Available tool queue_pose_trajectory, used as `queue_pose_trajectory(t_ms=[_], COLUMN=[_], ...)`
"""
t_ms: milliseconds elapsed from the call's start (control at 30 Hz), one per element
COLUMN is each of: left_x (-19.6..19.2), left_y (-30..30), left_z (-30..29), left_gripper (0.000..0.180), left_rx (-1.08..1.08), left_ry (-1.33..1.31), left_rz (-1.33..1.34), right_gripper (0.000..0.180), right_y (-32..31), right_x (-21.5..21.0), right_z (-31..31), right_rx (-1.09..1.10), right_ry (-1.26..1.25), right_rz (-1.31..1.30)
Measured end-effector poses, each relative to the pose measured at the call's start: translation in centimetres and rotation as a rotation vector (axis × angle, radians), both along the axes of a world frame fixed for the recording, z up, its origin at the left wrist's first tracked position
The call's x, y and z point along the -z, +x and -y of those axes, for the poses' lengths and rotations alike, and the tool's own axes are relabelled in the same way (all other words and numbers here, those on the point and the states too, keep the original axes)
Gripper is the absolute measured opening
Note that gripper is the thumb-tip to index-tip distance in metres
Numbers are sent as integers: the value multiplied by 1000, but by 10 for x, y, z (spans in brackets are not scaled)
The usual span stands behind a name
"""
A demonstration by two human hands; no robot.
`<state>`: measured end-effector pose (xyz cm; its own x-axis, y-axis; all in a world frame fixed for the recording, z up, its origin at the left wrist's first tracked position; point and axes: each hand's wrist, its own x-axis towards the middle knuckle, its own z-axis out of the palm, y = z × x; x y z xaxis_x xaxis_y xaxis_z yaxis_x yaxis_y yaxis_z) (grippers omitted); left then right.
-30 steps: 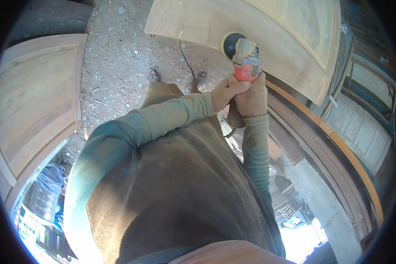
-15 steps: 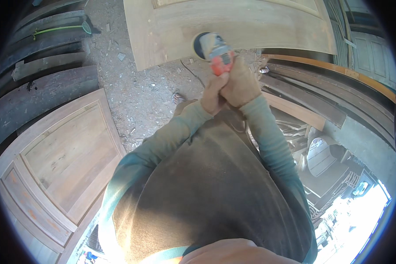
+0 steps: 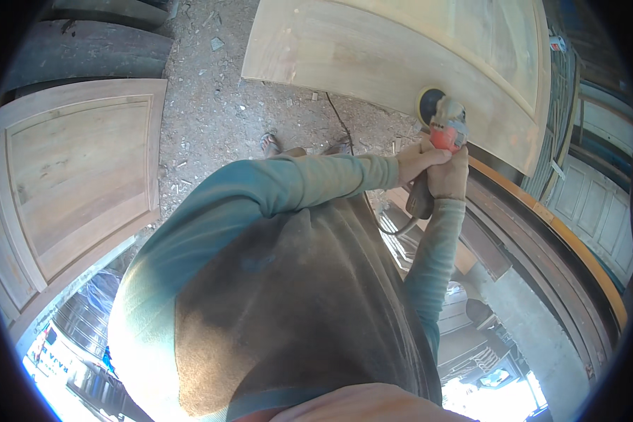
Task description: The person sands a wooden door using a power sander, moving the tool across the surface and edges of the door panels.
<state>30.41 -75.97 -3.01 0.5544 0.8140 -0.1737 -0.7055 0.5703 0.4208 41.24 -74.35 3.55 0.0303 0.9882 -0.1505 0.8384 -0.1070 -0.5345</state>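
Head view: clamping left hand and right hand around red sander at two o'clock; apparently sanding wooden door at one o'clock; next, probably calling for holding disc flat.

Of hands there are two: one left hand and one right hand, with two teal sleeves. I count one power tool, which has one round pad. Wooden panels of light colour are two, and there is one pale door. Two feet can be seen. The dark boards are at least two (their exact number, I cannot tell).
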Motion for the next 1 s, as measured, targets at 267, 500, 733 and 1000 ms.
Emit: queue_pose_trajectory(t_ms=[267,500,733,1000], left_x=[-50,-11,-10,-35], left_y=[-202,-171,-173,-206], left_z=[33,8,6,46], left_gripper=[53,53,57,60], left_rx=[-400,-240,-205,-257], left_ry=[-187,22,-68,-134], left_rz=[65,17,-36,33], right_gripper=[72,73,73,69], right_y=[-216,-187,-182,-218], right_x=[-20,-31,-22,-42], right_z=[-12,-19,-17,9], right_rx=[-486,-305,-268,-250], right_ry=[42,11,42,-185], right_rz=[51,80,76,23])
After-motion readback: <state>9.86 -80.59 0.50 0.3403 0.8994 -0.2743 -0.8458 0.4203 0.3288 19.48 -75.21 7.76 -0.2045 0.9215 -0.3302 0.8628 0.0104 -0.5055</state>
